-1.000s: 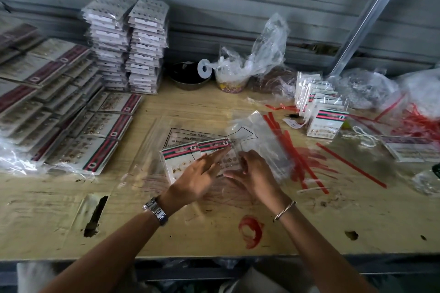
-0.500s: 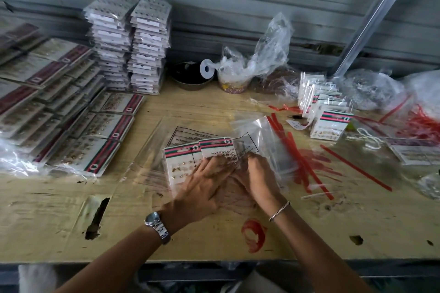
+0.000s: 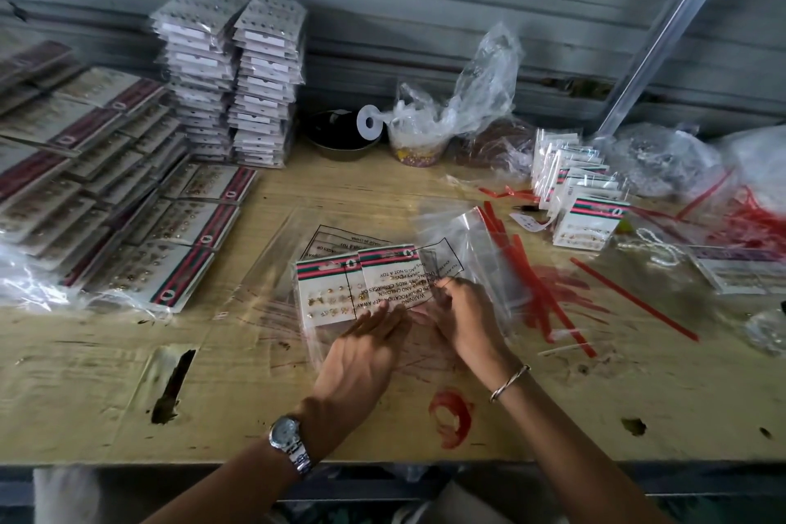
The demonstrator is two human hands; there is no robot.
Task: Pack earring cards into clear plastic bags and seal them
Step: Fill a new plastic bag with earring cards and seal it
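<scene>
Earring cards (image 3: 140, 268) in clear sleeves lie in overlapping rows at the far left of the wooden table (image 3: 595, 396), with two tall stacks of white-backed cards (image 3: 238, 89) behind them against the grey wall. Further right along the wall sit a dark bowl (image 3: 336, 136), a white ring (image 3: 369, 123) at its rim and a cup stuffed with crumpled plastic (image 3: 468, 98). In the middle of the table two striped cards (image 3: 329, 294) lie flat side by side, their green and red bands pointing away from the person, under the printed film of a clear bag (image 3: 463, 242); whether they sit fully inside it cannot be told. The left hand (image 3: 361, 357), a watch (image 3: 286, 434) on its wrist, rests on the bag just below the cards, its fingers straight and together, gripping nothing. Just beside it the right hand (image 3: 468, 323), with a bangle (image 3: 510, 381) on the wrist, has its fingers (image 3: 446, 289) curled and pinches the bag's film at the edge of the warning print. A loose part of the bag rises beyond this hand. To the right, red strips (image 3: 521, 264) lie scattered on the wood, and past them a row of upright cards (image 3: 589, 221) leans near a slanting metal pole (image 3: 663, 38).
</scene>
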